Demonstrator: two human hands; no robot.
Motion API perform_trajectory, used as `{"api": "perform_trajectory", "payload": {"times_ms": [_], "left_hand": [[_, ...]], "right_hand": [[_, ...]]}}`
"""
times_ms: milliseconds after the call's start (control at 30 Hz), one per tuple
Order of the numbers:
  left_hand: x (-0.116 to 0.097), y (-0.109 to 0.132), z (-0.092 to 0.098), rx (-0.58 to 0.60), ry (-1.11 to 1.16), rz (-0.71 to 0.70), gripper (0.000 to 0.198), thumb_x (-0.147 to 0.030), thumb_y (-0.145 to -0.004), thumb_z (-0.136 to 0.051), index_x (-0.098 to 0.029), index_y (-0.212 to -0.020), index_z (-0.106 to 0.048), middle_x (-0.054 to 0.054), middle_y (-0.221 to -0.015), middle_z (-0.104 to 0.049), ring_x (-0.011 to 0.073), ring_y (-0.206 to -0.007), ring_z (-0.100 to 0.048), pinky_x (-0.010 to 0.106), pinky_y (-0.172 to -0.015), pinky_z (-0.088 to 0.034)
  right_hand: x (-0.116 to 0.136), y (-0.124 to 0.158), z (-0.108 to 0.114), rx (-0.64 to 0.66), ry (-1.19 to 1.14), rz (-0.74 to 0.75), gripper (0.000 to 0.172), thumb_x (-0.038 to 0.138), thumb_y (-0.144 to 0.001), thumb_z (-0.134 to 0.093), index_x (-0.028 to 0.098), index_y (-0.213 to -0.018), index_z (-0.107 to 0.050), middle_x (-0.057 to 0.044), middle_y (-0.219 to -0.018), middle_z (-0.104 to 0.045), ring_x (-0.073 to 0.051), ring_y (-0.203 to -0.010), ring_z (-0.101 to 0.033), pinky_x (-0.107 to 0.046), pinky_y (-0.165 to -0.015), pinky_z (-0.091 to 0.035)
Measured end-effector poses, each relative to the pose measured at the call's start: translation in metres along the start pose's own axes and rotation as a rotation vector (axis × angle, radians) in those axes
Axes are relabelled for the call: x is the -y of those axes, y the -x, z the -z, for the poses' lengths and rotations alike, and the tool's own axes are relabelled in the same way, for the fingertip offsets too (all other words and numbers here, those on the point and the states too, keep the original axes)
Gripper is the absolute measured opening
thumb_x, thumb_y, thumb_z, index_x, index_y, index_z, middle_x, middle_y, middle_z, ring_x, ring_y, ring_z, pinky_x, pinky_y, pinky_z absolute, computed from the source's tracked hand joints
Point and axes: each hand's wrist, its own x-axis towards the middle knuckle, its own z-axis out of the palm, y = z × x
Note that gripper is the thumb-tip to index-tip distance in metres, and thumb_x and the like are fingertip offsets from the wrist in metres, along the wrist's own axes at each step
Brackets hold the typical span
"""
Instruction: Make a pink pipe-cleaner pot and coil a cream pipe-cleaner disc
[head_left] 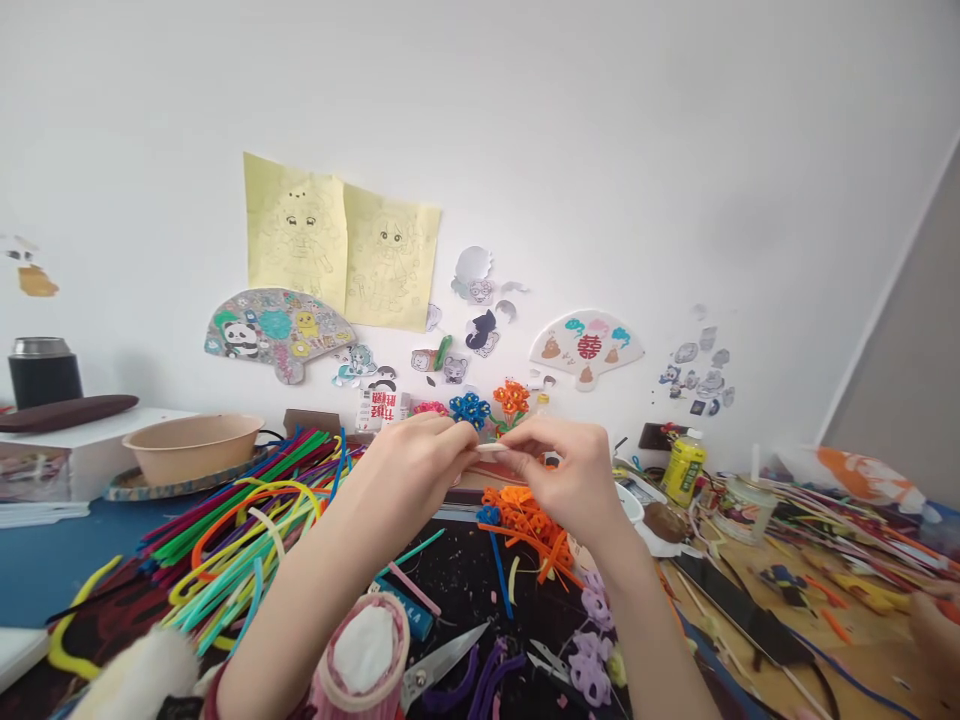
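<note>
My left hand [424, 460] and my right hand [570, 465] are raised in front of me, fingertips almost meeting. Between them stretches a short cream pipe cleaner [491, 449], pinched at either end. Just behind it stand a blue pipe cleaner flower [470, 410] and an orange pipe cleaner flower [511, 398]. Beneath my right hand lies a heap of orange pipe cleaner pieces [529, 520]. Lower down, lilac curled pieces [591, 650] rest by my right forearm. Scissors [442, 665] lie with spread blades on the dark work surface, beside purple pieces [487, 680].
Long coloured pipe cleaners [255, 540] spread at the left, near a beige bowl [191, 450]. A pink round container [364, 650] sits in front. At the right are a yellow bottle [684, 468], a phone [742, 605], a can [744, 508] and another person's hand [937, 630].
</note>
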Motion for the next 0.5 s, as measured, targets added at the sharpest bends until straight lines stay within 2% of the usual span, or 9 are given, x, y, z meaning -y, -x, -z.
{"api": "perform_trajectory", "payload": {"times_ms": [100,200,367,500], "left_hand": [[-0.0007,-0.0008,0.002,-0.041,0.167,0.075,0.017,-0.019,-0.093,-0.057,-0.016,-0.08,-0.067,-0.001,-0.069,-0.066,0.011,-0.06,-0.055,0.023,-0.057,-0.04],[-0.0039,-0.0026,0.005,-0.039,0.302,0.163,0.015,-0.021,-0.091,-0.059,-0.017,-0.08,-0.069,-0.002,-0.068,-0.067,0.0089,-0.057,-0.053,0.021,-0.056,-0.039],[-0.0063,-0.0047,0.0097,-0.004,0.514,0.312,0.02,-0.024,-0.089,-0.06,-0.016,-0.074,-0.07,-0.002,-0.062,-0.065,0.0086,-0.054,-0.049,0.02,-0.052,-0.037],[-0.0027,-0.0037,0.0098,0.041,0.717,0.443,0.023,-0.033,-0.087,-0.062,-0.014,-0.079,-0.07,0.003,-0.068,-0.069,0.0106,-0.056,-0.054,0.021,-0.052,-0.042]], "right_hand": [[0.0013,0.0,0.0022,0.028,-0.156,-0.164,0.007,0.02,-0.079,-0.071,0.018,-0.073,-0.072,-0.004,-0.066,-0.072,-0.016,-0.057,-0.064,-0.028,-0.053,-0.051],[0.0032,-0.0007,0.0037,0.053,-0.312,-0.269,0.01,0.027,-0.079,-0.073,0.018,-0.076,-0.073,-0.003,-0.067,-0.072,-0.016,-0.057,-0.063,-0.028,-0.053,-0.051],[0.0033,-0.0036,0.0057,0.183,-0.53,-0.347,0.02,0.039,-0.079,-0.075,0.021,-0.087,-0.077,-0.004,-0.079,-0.075,-0.016,-0.067,-0.067,-0.028,-0.061,-0.056],[0.0026,-0.0048,0.0007,0.144,-0.586,-0.379,0.02,0.04,-0.076,-0.078,0.021,-0.082,-0.076,-0.001,-0.07,-0.072,-0.013,-0.06,-0.064,-0.025,-0.057,-0.055]]}}
